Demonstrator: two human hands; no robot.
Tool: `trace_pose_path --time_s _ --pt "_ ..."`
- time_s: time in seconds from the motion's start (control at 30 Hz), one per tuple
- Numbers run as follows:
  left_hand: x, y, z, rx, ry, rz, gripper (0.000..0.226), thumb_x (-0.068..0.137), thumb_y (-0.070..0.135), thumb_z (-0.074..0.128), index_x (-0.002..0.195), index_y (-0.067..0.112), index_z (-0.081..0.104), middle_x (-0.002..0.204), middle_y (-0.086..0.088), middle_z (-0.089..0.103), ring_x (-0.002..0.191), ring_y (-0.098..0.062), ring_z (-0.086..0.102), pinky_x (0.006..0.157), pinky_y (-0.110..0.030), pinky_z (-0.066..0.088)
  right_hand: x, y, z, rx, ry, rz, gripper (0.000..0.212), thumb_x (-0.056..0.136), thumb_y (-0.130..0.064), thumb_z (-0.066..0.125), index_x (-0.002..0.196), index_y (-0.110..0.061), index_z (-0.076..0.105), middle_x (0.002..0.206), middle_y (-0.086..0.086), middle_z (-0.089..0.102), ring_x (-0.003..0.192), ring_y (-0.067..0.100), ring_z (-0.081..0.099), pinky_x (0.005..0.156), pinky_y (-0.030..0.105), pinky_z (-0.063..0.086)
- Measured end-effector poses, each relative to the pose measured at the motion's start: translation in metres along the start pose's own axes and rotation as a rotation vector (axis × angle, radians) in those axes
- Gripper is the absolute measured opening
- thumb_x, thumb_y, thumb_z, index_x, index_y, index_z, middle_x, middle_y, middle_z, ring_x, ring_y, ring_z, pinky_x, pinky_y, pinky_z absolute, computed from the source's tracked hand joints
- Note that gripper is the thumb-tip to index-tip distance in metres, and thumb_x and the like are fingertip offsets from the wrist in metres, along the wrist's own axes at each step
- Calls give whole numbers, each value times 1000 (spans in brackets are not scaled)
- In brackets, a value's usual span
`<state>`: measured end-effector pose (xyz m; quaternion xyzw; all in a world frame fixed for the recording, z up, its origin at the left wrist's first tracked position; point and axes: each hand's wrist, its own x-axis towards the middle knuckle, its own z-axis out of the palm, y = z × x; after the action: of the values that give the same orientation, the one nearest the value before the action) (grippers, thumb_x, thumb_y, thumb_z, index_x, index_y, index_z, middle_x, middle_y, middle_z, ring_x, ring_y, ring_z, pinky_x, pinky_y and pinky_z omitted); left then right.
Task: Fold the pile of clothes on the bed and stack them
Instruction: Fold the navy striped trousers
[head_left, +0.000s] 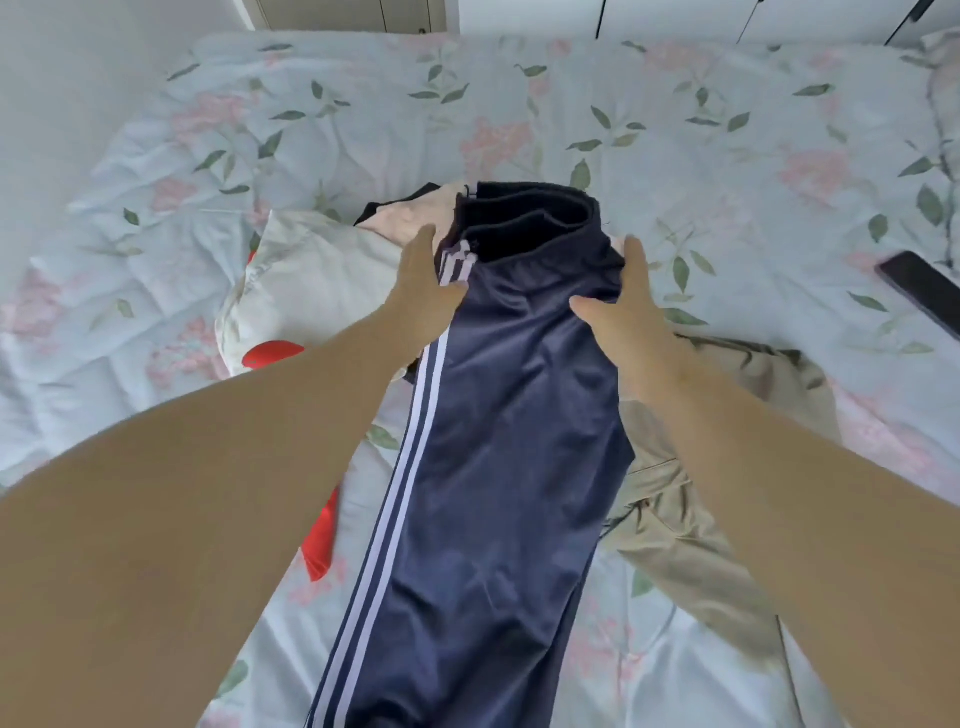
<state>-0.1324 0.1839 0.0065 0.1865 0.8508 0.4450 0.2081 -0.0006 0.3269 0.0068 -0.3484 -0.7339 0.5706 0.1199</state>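
— Since the white top with the red print (311, 291) and the red garment (322, 540) lie bunched at the far left, partly hidden by our left arm, we could drag them along if that arm sweeps inward.
— Agreed. Our left hand (421, 291) has no real grip: its fingers are straight, laid against the striped edge of the navy track trousers (498, 441) near the waistband.
— The trousers lie lengthwise down the middle of the bed (519, 104), over other clothes, so that bumpy base may skew any fold we make.
— The fabric looks slick, too. We judge it may slide apart once doubled.
— Our right hand (628, 312) is likewise open, with the thumb spread on the cloth and the fingers along the right edge.
— Beside that wrist sits the khaki garment (727, 415), and we might catch it by mistake.
— Further right, the dark phone (924, 291) could get buried or knocked if we stack there.
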Motion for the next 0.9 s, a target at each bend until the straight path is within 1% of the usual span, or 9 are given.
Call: trace_pose_path --time_s 0.03,0.1,0.17,0.27,0.4,0.57,0.7,0.8,0.9 --pt "-5 -13 5 67 -44 -24 62 93 6 50 147 11 21 140 -2 32 123 -17 36 82 -8 25 -5 7 5 -15 -20 10 68 91 -4 52 148 -17 19 140 1 37 107 -6 52 85 16 46" --pt "-25 -43 14 196 -109 -54 65 93 9 52 149 11 18 153 -5 21 138 -17 23 95 -10 20 -27 36 15 -70 -33 74 70 91 -6 54 150 -13 18 148 6 33 131 17 39 96 19 34" --pt "-56 -75 22 272 -158 -82 61 93 13 54 147 13 26 153 -6 25 140 -18 24 105 -18 17 -60 69 23 -37 4 223 69 90 -11 57 149 -15 21 151 3 30 136 20 33 104 22 29" --pt "-112 -117 29 289 -160 -212 57 92 16 57 143 14 34 149 -6 32 135 -21 31 106 -25 23 -121 118 35 -26 102 455 63 87 -14 57 144 -16 31 144 5 37 125 24 44 104 41 39" --pt "-189 -164 29 373 -112 -381 64 88 19 62 144 16 31 148 -6 31 133 -30 34 108 -39 29 -211 162 59 -111 133 684 48 85 -23 56 131 -19 41 124 6 47 108 30 51 93 47 46" --pt "-273 -208 21 437 -48 -591 67 84 26 65 141 19 30 133 -11 42 119 -36 43 99 -47 39 -302 182 91 78 108 700 28 84 -27 59 110 -29 51 106 -2 60 95 18 59 87 42 51" --pt "-317 -227 11 215 -35 -675 44 82 33 66 118 22 44 106 0 57 84 -22 60 74 -35 49 -353 187 113 191 75 788 22 84 -31 66 100 -27 51 94 -4 64 86 15 64 74 33 53" --pt "-337 -235 1 156 -132 -708 31 78 30 68 101 26 48 88 4 64 76 -15 62 61 -29 46 -379 189 123 152 24 801 17 82 -29 68 90 -28 53 88 -5 66 80 14 64 63 26 49" --pt "-346 -234 -10 120 -295 -695 30 76 15 69 100 22 53 86 -1 66 76 -18 64 60 -28 46 -393 186 131 130 -16 825 12 85 -23 66 96 -23 61 86 -5 69 82 16 65 68 30 52"
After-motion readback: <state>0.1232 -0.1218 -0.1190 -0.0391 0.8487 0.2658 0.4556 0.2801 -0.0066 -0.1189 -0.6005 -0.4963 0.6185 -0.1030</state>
